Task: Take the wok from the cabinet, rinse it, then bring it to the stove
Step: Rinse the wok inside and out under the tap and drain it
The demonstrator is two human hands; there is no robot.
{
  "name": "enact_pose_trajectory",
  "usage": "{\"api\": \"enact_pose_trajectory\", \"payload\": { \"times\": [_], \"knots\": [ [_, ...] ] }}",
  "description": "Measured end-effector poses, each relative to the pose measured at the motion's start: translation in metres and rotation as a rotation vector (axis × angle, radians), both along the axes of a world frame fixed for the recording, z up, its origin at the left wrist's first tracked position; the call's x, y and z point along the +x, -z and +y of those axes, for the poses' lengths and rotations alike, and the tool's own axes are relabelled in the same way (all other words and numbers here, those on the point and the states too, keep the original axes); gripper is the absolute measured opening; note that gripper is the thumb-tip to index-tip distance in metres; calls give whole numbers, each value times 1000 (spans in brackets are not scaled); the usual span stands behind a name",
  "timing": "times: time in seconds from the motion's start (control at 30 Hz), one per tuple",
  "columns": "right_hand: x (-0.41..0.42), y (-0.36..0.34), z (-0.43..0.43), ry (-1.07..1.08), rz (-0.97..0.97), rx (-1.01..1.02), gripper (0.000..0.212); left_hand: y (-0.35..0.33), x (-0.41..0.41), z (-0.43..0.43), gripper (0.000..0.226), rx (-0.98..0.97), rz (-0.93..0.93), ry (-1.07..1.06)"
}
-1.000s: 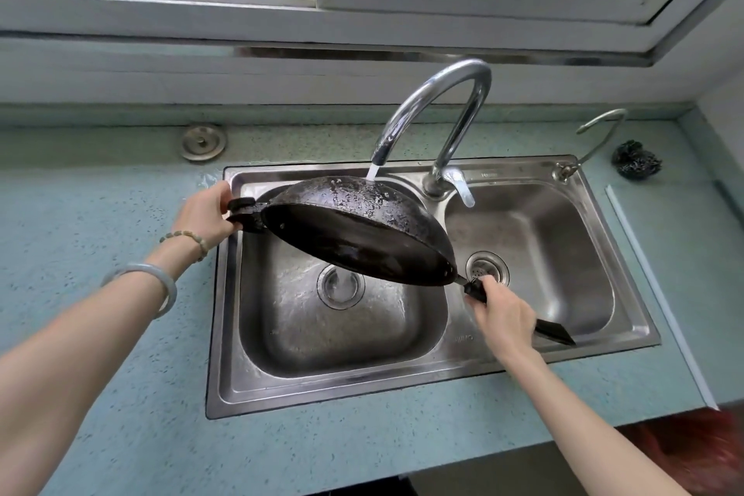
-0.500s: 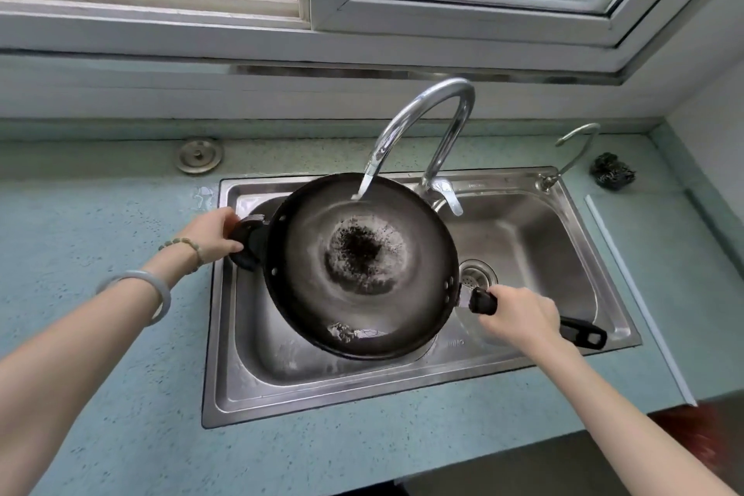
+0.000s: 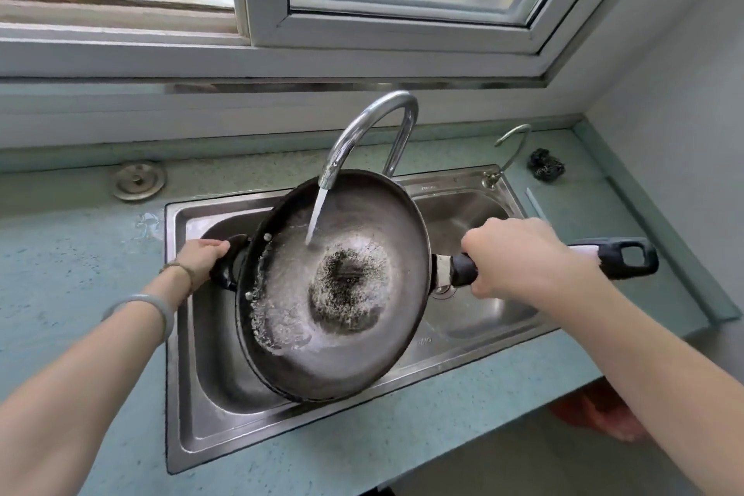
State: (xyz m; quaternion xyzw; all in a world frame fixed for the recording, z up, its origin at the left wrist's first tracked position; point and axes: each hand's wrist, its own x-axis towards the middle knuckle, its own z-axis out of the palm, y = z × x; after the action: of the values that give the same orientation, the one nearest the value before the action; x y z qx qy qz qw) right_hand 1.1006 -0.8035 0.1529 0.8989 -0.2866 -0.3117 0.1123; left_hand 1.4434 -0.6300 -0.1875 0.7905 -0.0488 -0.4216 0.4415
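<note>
A dark, worn wok (image 3: 362,350) hangs face up over the left basin of the steel double sink (image 3: 177,435), tilted slightly to the left. Water runs from the curved tap (image 3: 370,121) into the wok and pools along its left side. My left hand (image 3: 199,256) grips the short helper handle on the wok's left rim. My right hand (image 3: 511,254) is closed around the long black handle, whose end sticks out to the right.
A pale teal counter (image 3: 80,254) surrounds the sink. On it lie a round metal cap (image 3: 139,180) at back left and a dark steel scourer (image 3: 545,166) at back right. A small second tap (image 3: 511,145) stands near the right basin. Window frame above.
The wok turned from bottom-up under the stream to face-up, and water now fills its inside. Both hands kept their grips and my right hand rose with the handle.
</note>
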Motion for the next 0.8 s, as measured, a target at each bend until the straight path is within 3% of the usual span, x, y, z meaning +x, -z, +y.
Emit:
{"api": "enact_pose_trajectory", "payload": {
  "times": [0.13, 0.27, 0.4, 0.47, 0.57, 0.8],
  "knots": [
    [11, -28, 15, -63, 36, -130, 8, -20, -32, -22, 19, -57, 64, -9],
    [13, -47, 23, -59, 62, -166, 13, 8, -31, -41, 32, -73, 117, 26],
    [12, -63, 30, -23, 108, -138, 27, -50, -74, -66, 30, -71, 77, 109],
    [12, -69, 35, -13, 130, -116, 15, -50, -84, -78, 42, -43, 53, 152],
    [11, -77, 43, -14, 131, -103, 31, -43, -93, -95, 64, 22, 38, 208],
    [1, -93, 47, 22, 136, -139, 37, -49, -115, -128, 67, 98, -116, 293]
  ]
}}
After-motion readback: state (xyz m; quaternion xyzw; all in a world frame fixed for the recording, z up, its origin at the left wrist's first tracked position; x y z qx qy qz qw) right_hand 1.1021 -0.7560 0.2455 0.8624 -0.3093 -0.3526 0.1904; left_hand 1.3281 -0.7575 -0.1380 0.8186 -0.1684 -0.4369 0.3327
